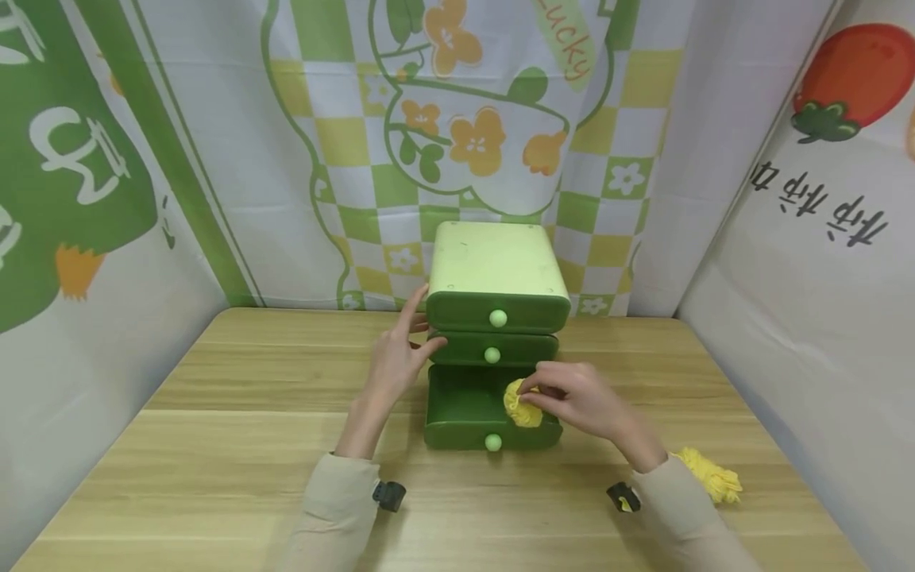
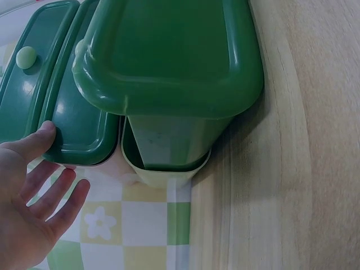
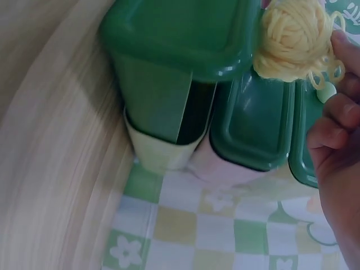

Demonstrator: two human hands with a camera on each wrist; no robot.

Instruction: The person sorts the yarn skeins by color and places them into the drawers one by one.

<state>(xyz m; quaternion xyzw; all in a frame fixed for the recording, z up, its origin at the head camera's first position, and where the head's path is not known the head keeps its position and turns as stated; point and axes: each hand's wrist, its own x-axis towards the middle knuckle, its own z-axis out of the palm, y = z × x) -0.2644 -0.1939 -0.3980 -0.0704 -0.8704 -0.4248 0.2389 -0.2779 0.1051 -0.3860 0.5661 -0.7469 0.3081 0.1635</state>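
A drawer cabinet (image 1: 500, 258) with green drawer fronts stands against the back curtain. Its bottom drawer (image 1: 457, 435) is pulled out, while the middle drawer (image 1: 465, 349) and the top drawer (image 1: 465, 312) are pushed in. My right hand (image 1: 582, 397) pinches a yellow yarn ball (image 1: 524, 403) over the right front of the pulled-out drawer; loose strands (image 3: 337, 70) hang by the fingers. At the cabinet's left side, my left hand (image 1: 396, 357) has its fingers extended, and its thumb (image 2: 42, 138) touches the edge of the middle drawer's front.
A yellow yarn skein (image 1: 711, 475) lies on the wooden table (image 1: 250, 445), beside the right forearm. Printed curtains (image 1: 608, 199) enclose the back and both sides. Each wrist wears a small black camera (image 1: 389, 496).
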